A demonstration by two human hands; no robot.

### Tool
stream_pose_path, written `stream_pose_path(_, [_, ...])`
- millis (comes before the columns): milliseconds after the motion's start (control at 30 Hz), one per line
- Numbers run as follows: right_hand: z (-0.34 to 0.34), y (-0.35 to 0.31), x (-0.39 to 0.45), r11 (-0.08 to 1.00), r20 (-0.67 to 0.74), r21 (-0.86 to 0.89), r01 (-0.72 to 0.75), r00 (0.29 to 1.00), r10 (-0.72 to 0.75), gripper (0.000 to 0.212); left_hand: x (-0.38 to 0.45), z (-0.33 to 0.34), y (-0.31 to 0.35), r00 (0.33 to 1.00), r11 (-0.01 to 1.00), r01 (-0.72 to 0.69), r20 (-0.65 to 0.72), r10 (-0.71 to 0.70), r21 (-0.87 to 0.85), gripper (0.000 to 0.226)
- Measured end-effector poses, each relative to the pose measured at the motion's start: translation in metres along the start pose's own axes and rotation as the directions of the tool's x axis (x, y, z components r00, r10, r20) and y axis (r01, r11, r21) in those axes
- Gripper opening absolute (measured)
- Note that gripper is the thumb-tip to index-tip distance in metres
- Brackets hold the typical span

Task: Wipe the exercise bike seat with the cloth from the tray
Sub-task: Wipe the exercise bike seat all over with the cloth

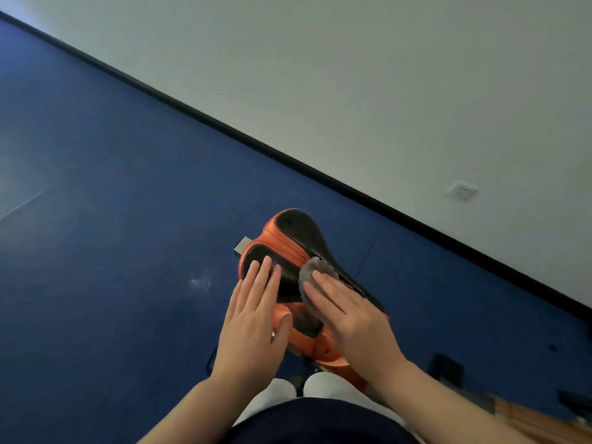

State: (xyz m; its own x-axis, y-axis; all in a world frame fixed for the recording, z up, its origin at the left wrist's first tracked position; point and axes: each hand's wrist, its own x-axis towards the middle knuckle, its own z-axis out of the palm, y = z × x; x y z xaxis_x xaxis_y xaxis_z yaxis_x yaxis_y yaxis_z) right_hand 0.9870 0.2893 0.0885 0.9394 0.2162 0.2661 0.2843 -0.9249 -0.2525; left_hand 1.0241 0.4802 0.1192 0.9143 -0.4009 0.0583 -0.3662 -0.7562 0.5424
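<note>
The right hand (349,312) lies flat, fingers together, pressing a grey cloth (312,277) onto the middle of the black and orange bike seat (298,241). The left hand (253,318) rests open, fingers slightly apart, on the seat's left side above the blue floor (112,187).

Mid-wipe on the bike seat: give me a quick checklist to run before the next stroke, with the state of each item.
1. Cloth lies on the seat: ok, the grey cloth is pressed to the black top near the middle.
2. Right hand on the cloth: ok, flat palm, fingers spread over it.
3. Left hand steadying the seat: ok, flat on the wide rear part, clear of the cloth.
4. Path to the nose of the seat: ok, nothing lies on it.
5. Areas already wiped: cannot tell, no visible marks or wetness.
6. Tray for returning the cloth: cannot tell, not in view.
</note>
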Motion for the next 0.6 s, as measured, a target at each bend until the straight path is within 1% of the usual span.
stream_pose_path(100, [-0.002, 0.006, -0.013, 0.998, 0.058, -0.049, 0.045, 0.997, -0.042, 0.059, 0.008, 0.01, 0.012, 0.995, 0.992, -0.09, 0.059, 0.085, 0.094, 0.063])
stream_pose_path(200, [-0.008, 0.01, -0.031, 0.999, 0.053, -0.04, 0.011, 0.999, -0.009, 0.052, 0.011, 0.019, 0.018, 0.99, 0.983, -0.117, 0.097, 0.104, 0.14, 0.063])
stream_pose_path(233, [-0.01, 0.012, -0.039, 0.999, 0.032, -0.039, -0.022, 0.999, 0.023, 0.052, 0.012, 0.021, 0.017, 0.989, 0.982, -0.116, 0.103, 0.102, 0.149, 0.064])
stream_pose_path(300, [-0.018, 0.018, -0.057, 0.992, -0.021, -0.032, -0.125, 0.992, 0.124, 0.061, 0.013, 0.024, 0.014, 0.989, 0.979, -0.119, 0.109, 0.102, 0.163, 0.065])
stream_pose_path(367, [-0.027, 0.023, -0.069, 0.967, -0.039, 0.017, -0.256, 0.966, 0.256, 0.069, 0.012, 0.026, 0.012, 0.989, 0.978, -0.124, 0.106, 0.107, 0.166, 0.066])
stream_pose_path(400, [-0.031, 0.022, -0.07, 0.949, -0.036, 0.054, -0.31, 0.949, 0.312, 0.07, 0.012, 0.027, 0.011, 0.989, 0.978, -0.123, 0.1, 0.107, 0.166, 0.067])
stream_pose_path(500, [-0.032, 0.011, -0.048, 0.906, -0.025, 0.179, -0.383, 0.919, 0.394, 0.059, 0.012, 0.031, 0.013, 0.992, 0.982, -0.099, 0.093, 0.085, 0.159, 0.068])
stream_pose_path(600, [-0.031, 0.005, -0.025, 0.892, -0.004, 0.223, -0.393, 0.915, 0.404, 0.05, 0.013, 0.035, 0.019, 0.996, 0.985, -0.056, 0.078, 0.044, 0.165, 0.069])
